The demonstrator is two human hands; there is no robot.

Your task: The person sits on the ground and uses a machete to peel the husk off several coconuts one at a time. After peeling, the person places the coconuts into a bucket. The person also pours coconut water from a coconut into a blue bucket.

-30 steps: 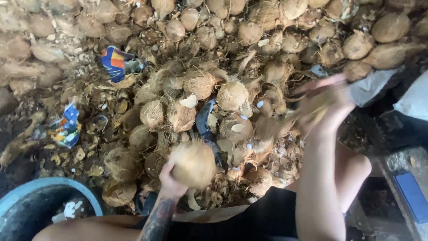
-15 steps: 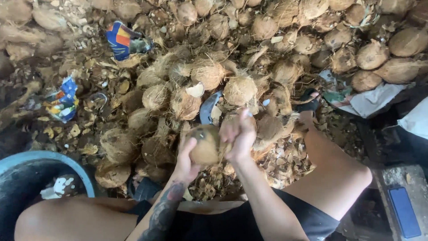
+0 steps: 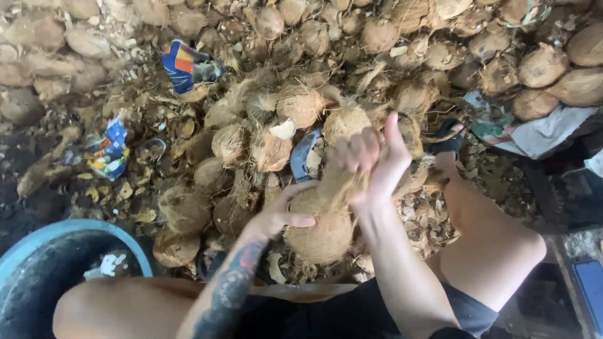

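Dozens of husked coconuts [image 3: 301,107] heap behind the blue tub [image 3: 38,242], while the coconut [image 3: 323,235], now lower at the knees, sits clamped in the left hand [image 3: 276,216] as the right hand [image 3: 377,163], raised since a moment ago, pinches husk fibre [image 3: 339,185].

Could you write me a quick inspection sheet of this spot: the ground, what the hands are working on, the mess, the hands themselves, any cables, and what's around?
Surface: bare ground, mostly buried under husk scraps.
Job's things: one fibrous brown coconut held in front of the person's lap, a tuft of husk fibre rising from its top.
Clutter: heap of husked coconuts; two colourful wrappers; a dark curved object, kind unclear.
Grippers: left hand cups the coconut's side; right hand grips the fibre tuft, blurred.
Cables: nothing seen.
Surroundings: blue basin at lower left; crumpled cloth at right; sandalled foot by the pile.
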